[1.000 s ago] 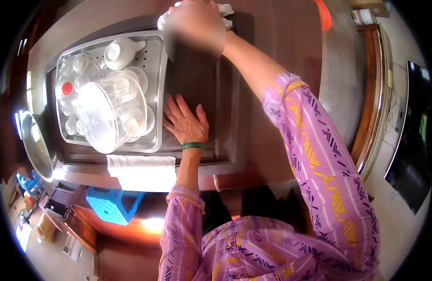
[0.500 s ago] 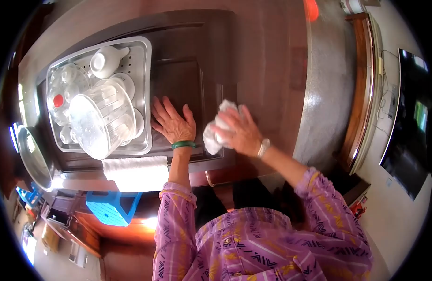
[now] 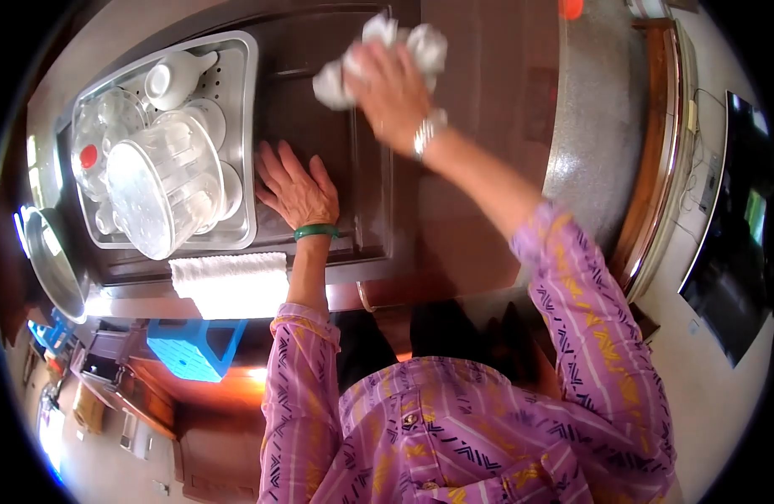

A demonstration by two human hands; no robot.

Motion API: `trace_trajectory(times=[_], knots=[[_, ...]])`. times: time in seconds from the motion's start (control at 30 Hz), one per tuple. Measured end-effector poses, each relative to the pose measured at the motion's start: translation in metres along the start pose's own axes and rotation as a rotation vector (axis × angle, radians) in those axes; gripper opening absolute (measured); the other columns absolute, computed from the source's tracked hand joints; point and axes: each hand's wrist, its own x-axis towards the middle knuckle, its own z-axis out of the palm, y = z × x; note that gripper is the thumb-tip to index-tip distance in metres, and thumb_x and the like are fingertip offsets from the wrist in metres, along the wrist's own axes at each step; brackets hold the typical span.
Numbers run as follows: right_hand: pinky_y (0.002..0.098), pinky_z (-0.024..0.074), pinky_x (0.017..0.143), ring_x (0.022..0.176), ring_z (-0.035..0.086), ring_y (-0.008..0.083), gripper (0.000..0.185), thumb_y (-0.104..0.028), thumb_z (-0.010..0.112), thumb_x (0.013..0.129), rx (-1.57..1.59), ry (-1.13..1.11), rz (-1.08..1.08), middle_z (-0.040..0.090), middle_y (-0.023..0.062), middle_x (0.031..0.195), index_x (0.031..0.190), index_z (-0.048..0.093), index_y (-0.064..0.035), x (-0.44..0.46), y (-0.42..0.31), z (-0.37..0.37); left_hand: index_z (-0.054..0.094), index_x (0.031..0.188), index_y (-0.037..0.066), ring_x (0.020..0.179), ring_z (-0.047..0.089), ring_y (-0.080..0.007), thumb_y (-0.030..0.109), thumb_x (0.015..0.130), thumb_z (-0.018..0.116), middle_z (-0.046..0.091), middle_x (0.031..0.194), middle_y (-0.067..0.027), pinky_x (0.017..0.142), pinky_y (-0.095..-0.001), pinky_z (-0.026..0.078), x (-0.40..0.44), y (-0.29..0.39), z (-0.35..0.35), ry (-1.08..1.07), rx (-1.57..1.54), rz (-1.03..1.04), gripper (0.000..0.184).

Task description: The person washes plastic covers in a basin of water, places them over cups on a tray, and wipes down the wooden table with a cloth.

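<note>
My right hand (image 3: pixel 393 99) presses a crumpled white cloth (image 3: pixel 426 48) onto the dark brown table (image 3: pixel 471 168), with its fingers over the cloth. Flat on the tabletop lies my left hand (image 3: pixel 298 186), fingers spread, holding nothing, a green bangle at its wrist. Just left of it is a metal tray (image 3: pixel 247 126) with holes in its base. On the tray are a white teapot (image 3: pixel 170 80), a clear ribbed plastic container (image 3: pixel 156 189) tipped on its side, a clear vessel with a red knob (image 3: pixel 89 156), and several cups and saucers.
A folded white towel (image 3: pixel 230 284) hangs over the table's near edge. At the far left stands a round metal basin (image 3: pixel 57 262). A blue plastic stool (image 3: pixel 193 349) is below the table edge. A wooden cabinet edge (image 3: pixel 651 168) and a dark screen (image 3: pixel 724 239) are on the right.
From the far edge, my right hand came near with the cloth, then moved away again, up and slightly left. My left hand stays flat beside the tray. The view has shifted slightly.
</note>
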Motion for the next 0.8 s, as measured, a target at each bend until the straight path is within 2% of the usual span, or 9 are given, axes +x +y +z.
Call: trace_trajectory(times=[0.27, 0.37, 0.43, 0.47, 0.53, 0.57, 0.6, 0.67, 0.8], knots=[[0.0435, 0.0322, 0.102, 0.122, 0.042, 0.0280, 0.043, -0.008, 0.055, 0.070, 0.502, -0.291, -0.221, 0.049, 0.0126, 0.124, 0.113, 0.060, -0.0122, -0.083, -0.032, -0.042, 0.036, 0.131, 0.007, 0.129, 0.028, -0.0343, 0.033, 0.087, 0.048, 0.032, 0.139, -0.0143, 0.102, -0.0539, 0.018, 0.004, 0.003, -0.006, 0.007, -0.020, -0.015, 0.052], [0.0402, 0.0407, 0.095, 0.114, 0.048, 0.0325, 0.049, -0.006, 0.057, 0.071, 0.319, 0.070, -0.014, 0.048, 0.0179, 0.124, 0.119, 0.055, -0.0123, 0.001, 0.025, -0.008, 0.038, 0.129, 0.005, 0.128, 0.030, -0.0336, 0.032, 0.087, 0.049, 0.032, 0.139, -0.0150, 0.102, -0.0520, 0.020, 0.004, 0.003, -0.007, -0.011, -0.005, -0.026, 0.052], [0.0382, 0.0495, 0.078, 0.099, 0.056, 0.0327, 0.045, -0.022, 0.064, 0.077, 0.282, 0.284, 0.191, 0.051, 0.0134, 0.124, 0.121, 0.055, -0.0145, 0.077, 0.039, -0.018, 0.039, 0.128, 0.004, 0.128, 0.030, -0.0333, 0.032, 0.086, 0.049, 0.032, 0.138, -0.0157, 0.102, -0.0520, 0.020, 0.006, 0.004, -0.010, -0.014, -0.005, -0.024, 0.052], [0.0393, 0.0465, 0.083, 0.105, 0.054, 0.0297, 0.041, -0.023, 0.063, 0.078, 0.440, 0.280, 0.238, 0.050, 0.0106, 0.125, 0.118, 0.058, -0.0182, 0.112, 0.039, -0.019, 0.039, 0.128, 0.004, 0.128, 0.030, -0.0333, 0.032, 0.086, 0.049, 0.032, 0.138, -0.0157, 0.102, -0.0520, 0.020, 0.005, 0.004, -0.010, -0.009, 0.001, -0.026, 0.052], [0.0447, 0.0396, 0.088, 0.102, 0.051, 0.0337, 0.033, -0.020, 0.058, 0.078, 0.515, 0.477, -0.077, 0.055, 0.0153, 0.107, 0.109, 0.059, -0.0092, 0.174, 0.023, -0.004, 0.038, 0.129, 0.004, 0.129, 0.029, -0.0331, 0.031, 0.086, 0.049, 0.031, 0.139, -0.0158, 0.102, -0.0522, 0.019, 0.005, 0.004, -0.010, -0.047, -0.009, -0.042, 0.052], [0.0446, 0.0406, 0.085, 0.100, 0.052, 0.0314, 0.023, -0.018, 0.056, 0.078, 0.491, 0.301, -0.213, 0.056, 0.0135, 0.106, 0.098, 0.064, -0.0101, 0.198, 0.016, 0.013, 0.038, 0.129, 0.004, 0.129, 0.027, -0.0333, 0.031, 0.086, 0.049, 0.030, 0.140, -0.0159, 0.103, -0.0526, 0.018, 0.006, 0.004, -0.010, -0.064, -0.018, -0.052, 0.052], [0.0428, 0.0401, 0.086, 0.100, 0.051, 0.0298, 0.021, -0.016, 0.056, 0.076, 0.377, -0.212, -0.082, 0.057, 0.0122, 0.105, 0.094, 0.066, -0.0126, 0.207, -0.011, -0.036, 0.038, 0.129, 0.004, 0.129, 0.027, -0.0333, 0.031, 0.086, 0.049, 0.030, 0.140, -0.0159, 0.103, -0.0526, 0.018, 0.007, 0.004, -0.009, -0.061, -0.014, -0.056, 0.052], [0.0417, 0.0387, 0.088, 0.103, 0.050, 0.0286, 0.022, -0.017, 0.056, 0.076, 0.119, -0.237, -0.103, 0.057, 0.0107, 0.105, 0.095, 0.066, -0.0139, 0.211, -0.014, 0.005, 0.037, 0.129, 0.004, 0.130, 0.026, -0.0338, 0.031, 0.086, 0.049, 0.029, 0.140, -0.0160, 0.103, -0.0532, 0.017, 0.005, 0.004, -0.010, -0.074, -0.020, -0.055, 0.053], [0.0417, 0.0399, 0.087, 0.099, 0.052, 0.0287, 0.023, -0.018, 0.054, 0.075, 0.390, 0.273, -0.268, 0.058, 0.0109, 0.100, 0.095, 0.067, -0.0141, 0.175, 0.022, 0.010, 0.037, 0.129, 0.004, 0.130, 0.026, -0.0343, 0.031, 0.086, 0.049, 0.029, 0.140, -0.0161, 0.103, -0.0536, 0.016, 0.005, 0.003, -0.010, -0.076, -0.049, -0.066, 0.053]])
